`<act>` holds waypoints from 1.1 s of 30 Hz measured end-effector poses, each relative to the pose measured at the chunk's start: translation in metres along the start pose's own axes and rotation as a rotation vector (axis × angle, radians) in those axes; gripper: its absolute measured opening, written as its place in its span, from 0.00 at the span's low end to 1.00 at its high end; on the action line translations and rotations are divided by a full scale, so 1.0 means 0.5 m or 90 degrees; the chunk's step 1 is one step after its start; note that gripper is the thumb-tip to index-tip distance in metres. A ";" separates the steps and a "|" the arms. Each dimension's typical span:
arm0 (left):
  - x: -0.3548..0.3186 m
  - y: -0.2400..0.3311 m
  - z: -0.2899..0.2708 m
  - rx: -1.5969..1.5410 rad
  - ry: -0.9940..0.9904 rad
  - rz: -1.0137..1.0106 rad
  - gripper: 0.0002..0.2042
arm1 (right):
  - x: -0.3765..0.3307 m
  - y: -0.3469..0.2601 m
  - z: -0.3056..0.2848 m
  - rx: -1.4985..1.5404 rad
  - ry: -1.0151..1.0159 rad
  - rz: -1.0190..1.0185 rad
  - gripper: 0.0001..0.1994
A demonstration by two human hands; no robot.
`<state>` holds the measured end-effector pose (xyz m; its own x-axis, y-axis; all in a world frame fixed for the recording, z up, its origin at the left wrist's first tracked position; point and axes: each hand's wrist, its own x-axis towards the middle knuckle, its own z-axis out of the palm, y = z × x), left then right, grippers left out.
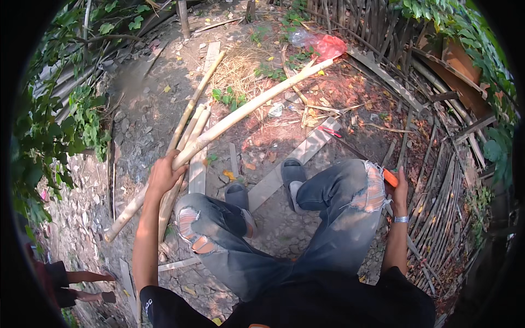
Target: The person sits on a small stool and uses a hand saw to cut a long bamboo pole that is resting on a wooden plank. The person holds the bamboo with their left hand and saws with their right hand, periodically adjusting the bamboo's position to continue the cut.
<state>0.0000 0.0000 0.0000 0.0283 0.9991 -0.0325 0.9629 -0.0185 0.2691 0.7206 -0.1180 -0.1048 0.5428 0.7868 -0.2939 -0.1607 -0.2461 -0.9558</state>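
Note:
A long pale peeled pole (246,112) slants across the view, its near end low on the left and its far end near the red plastic bag. My left hand (164,174) is closed round it left of my knees. Under and beside it lie thinner poles (198,90), partly covered by the held one. At my right knee my right hand (400,191) grips an orange handle (390,177). The rest of this tool is mostly hidden by the knee; a thin dark strip with a red end (329,131) shows beyond it, and I cannot tell whether they join.
Flat boards (273,183) lie on the ground by my sandals. A red plastic bag (328,46) and dry straw (240,68) are farther off. Stacked sticks (437,218) and a stick fence (366,22) line the right. Another person's legs (87,277) show at lower left.

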 end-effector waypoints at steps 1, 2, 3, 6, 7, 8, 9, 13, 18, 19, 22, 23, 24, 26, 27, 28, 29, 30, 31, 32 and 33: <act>0.019 0.000 0.021 0.013 -0.004 0.000 0.28 | 0.043 0.025 -0.002 -0.015 0.043 -0.006 0.28; 0.039 0.000 0.049 0.022 -0.013 0.004 0.27 | 0.084 0.058 -0.017 -0.004 0.055 -0.035 0.20; -0.024 0.003 0.077 0.036 -0.104 0.009 0.26 | 0.008 0.079 -0.096 -0.056 0.082 -0.006 0.18; 0.121 -0.020 0.086 0.088 -0.110 0.079 0.23 | 0.155 0.131 -0.005 0.004 0.066 -0.131 0.13; 0.152 -0.028 0.097 0.118 -0.141 0.099 0.23 | 0.170 0.155 0.005 -0.020 0.080 -0.145 0.13; 0.187 -0.040 0.119 0.148 -0.172 0.122 0.23 | 0.177 0.179 0.011 -0.044 0.094 -0.160 0.12; 0.217 -0.045 0.144 0.176 -0.196 0.145 0.23 | 0.191 0.204 0.017 -0.065 0.108 -0.181 0.12; 0.296 -0.094 0.282 0.151 -0.209 0.139 0.23 | 0.129 0.301 0.043 -0.037 0.116 -0.145 0.12; 0.261 -0.104 0.542 0.059 -0.278 0.039 0.24 | -0.029 0.348 0.026 -0.010 0.132 -0.073 0.12; 0.253 -0.096 0.585 0.037 -0.287 0.002 0.24 | -0.041 0.349 0.021 0.001 0.131 -0.066 0.12; 0.159 -0.112 0.677 -0.026 -0.155 0.029 0.25 | -0.068 0.351 0.009 0.037 0.115 -0.045 0.12; 0.139 -0.115 0.692 -0.041 -0.173 0.008 0.25 | -0.073 0.349 0.009 0.050 0.104 -0.044 0.12; 0.134 -0.082 0.696 -0.064 -0.192 -0.003 0.24 | -0.070 0.336 -0.008 0.057 0.103 -0.050 0.12; 0.104 -0.097 0.687 -0.070 -0.169 0.000 0.24 | -0.048 0.313 -0.001 0.102 0.062 -0.051 0.12; 0.092 -0.109 0.677 -0.066 -0.176 -0.020 0.24 | -0.047 0.300 -0.001 0.134 0.036 -0.047 0.12; 0.080 -0.119 0.668 -0.062 -0.184 -0.040 0.24 | -0.036 0.287 0.002 0.162 0.004 -0.046 0.12; 0.068 -0.130 0.658 -0.060 -0.191 -0.061 0.23 | -0.029 0.272 0.004 0.184 -0.028 -0.047 0.12; 0.056 -0.143 0.651 -0.068 -0.137 -0.061 0.25 | -0.029 0.258 0.017 0.200 -0.060 -0.052 0.12; 0.044 -0.150 0.648 -0.072 -0.111 -0.076 0.25 | -0.024 0.244 0.034 0.203 -0.084 -0.064 0.12; 0.039 -0.155 0.646 -0.077 -0.085 -0.091 0.25 | -0.023 0.234 0.056 0.188 -0.102 -0.083 0.12; 0.051 -0.138 0.655 -0.091 -0.064 -0.097 0.25 | -0.027 0.202 0.087 0.155 -0.101 -0.120 0.10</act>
<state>0.0222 0.0138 -0.3347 -0.0816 0.9807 -0.1775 0.9103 0.1459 0.3875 0.6613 -0.1287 -0.1975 0.4503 0.8881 -0.0917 -0.2722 0.0387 -0.9614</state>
